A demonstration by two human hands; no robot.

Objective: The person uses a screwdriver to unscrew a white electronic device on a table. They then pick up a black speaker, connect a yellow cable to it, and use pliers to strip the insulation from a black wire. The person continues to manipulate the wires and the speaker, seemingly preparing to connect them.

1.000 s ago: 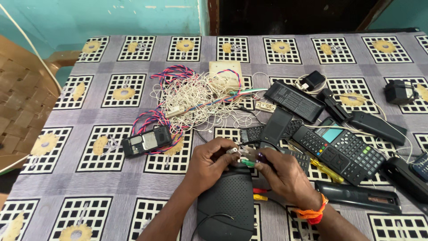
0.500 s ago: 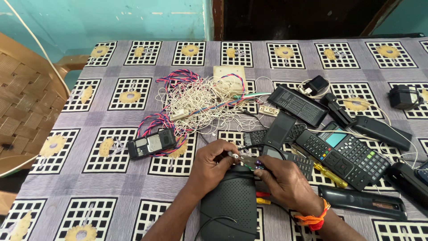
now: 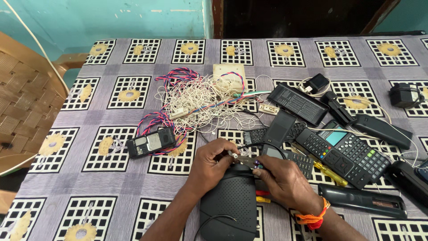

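A person's left hand [image 3: 213,164] and right hand [image 3: 285,180] meet at the far end of a black vented box [image 3: 229,205], fingers pinched together on small cable plugs [image 3: 243,158] there. The box lies on a patterned tablecloth [image 3: 89,178] near the person, its long axis running away from them. A tangle of white wires [image 3: 200,100] lies beyond.

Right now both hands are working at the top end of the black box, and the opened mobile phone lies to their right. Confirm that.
Not quite: in the head view the opened mobile phone lies left of the hands, beside the wire tangle. The left hand and right hand are indeed at the black box top end.
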